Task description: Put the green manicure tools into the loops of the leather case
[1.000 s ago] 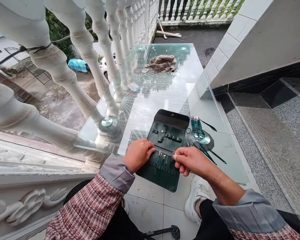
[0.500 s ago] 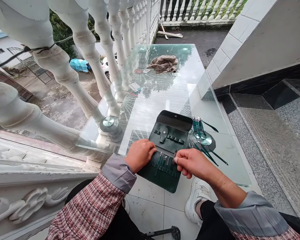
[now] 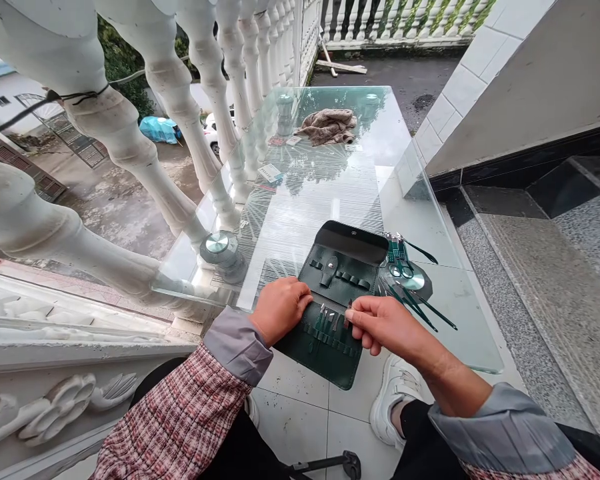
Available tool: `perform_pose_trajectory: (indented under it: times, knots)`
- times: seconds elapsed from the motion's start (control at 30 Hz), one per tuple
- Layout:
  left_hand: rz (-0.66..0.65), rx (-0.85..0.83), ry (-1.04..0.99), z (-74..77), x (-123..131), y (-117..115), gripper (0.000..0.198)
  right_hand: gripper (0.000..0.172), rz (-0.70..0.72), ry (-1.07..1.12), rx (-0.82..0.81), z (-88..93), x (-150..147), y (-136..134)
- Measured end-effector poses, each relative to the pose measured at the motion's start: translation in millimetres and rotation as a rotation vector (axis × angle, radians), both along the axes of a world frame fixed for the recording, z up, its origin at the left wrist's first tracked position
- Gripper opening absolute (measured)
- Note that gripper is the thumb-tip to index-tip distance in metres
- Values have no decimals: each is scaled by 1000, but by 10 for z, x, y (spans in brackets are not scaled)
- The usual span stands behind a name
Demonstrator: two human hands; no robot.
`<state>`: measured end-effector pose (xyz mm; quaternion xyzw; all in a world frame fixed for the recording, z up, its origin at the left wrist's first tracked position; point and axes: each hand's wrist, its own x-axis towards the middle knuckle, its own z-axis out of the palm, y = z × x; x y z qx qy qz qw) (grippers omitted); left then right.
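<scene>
Our left hand (image 3: 281,310), fingers curled, pinches the left side of an open, dark green leather-like case (image 3: 325,363) straddling the near edge of the clear glass table (image 3: 325,197); our right hand (image 3: 380,323) pinches a slim dark piece (image 3: 350,305) beside slender metal-tipped tools (image 3: 323,317).

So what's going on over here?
A person has an open green case at the near edge of a glass table. The left hand holds its left side; the right hand has a small item in its grip, too small to identify. Slim tools sit in the case's loops, while scissors and other tools lie to its right.
</scene>
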<state>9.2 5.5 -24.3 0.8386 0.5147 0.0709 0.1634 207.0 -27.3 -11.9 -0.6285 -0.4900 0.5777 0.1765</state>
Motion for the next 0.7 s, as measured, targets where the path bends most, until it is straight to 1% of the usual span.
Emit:
perform_pose_trajectory:
  times: [0.13, 0.3, 0.37, 0.43, 0.6, 0.7]
  knots:
    - [7, -2, 5, 1, 3, -3, 19, 22, -34, -24, 24, 12, -3, 9]
    - [20, -4, 18, 8, 6, 4, 18, 20, 39, -30, -5, 33, 3, 14]
    - [23, -2, 21, 5, 6, 3, 18, 20, 40, -23, -9, 28, 6, 17]
    - [24, 2, 22, -5, 7, -3, 18, 21, 12, -15, 4, 15, 17, 21]
    - [17, 30, 7, -35, 1, -13, 19, 23, -108, -14, 86, -13, 70, 34]
    - [-13, 57, -19, -26, -23, -20, 17, 24, -118, -19, 121, -5, 85, 40]
